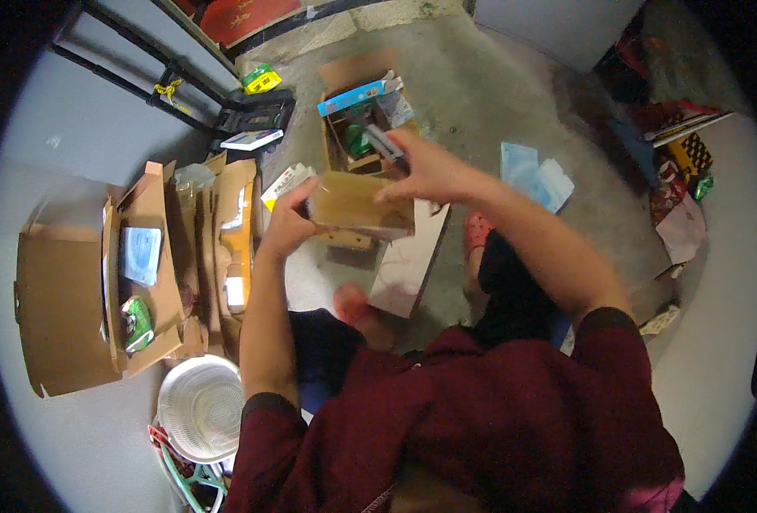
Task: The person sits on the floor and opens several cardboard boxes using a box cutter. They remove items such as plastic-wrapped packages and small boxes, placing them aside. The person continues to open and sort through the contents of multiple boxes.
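My left hand [289, 221] grips the left end of a small brown cardboard box [349, 199], which is blurred and held above the floor. In my right hand [426, 167] is a grey and black handheld tool [385, 146], possibly a utility knife; its exact kind is unclear. The fingertips of that hand are at the box's upper right side. Just beyond, an open carton [327, 144] holds a light-blue box [353, 97] and a green item [357, 140]. Below the held box, a long white flat piece [410, 263] lies between my feet.
Cardboard boxes [64, 301] lean against the left wall, beside a white plastic basket [202, 404]. A black folding hand truck [256, 109] stands at the upper left near a green-yellow packet [262, 79]. Light-blue packages [523, 170] lie on the concrete floor to the right.
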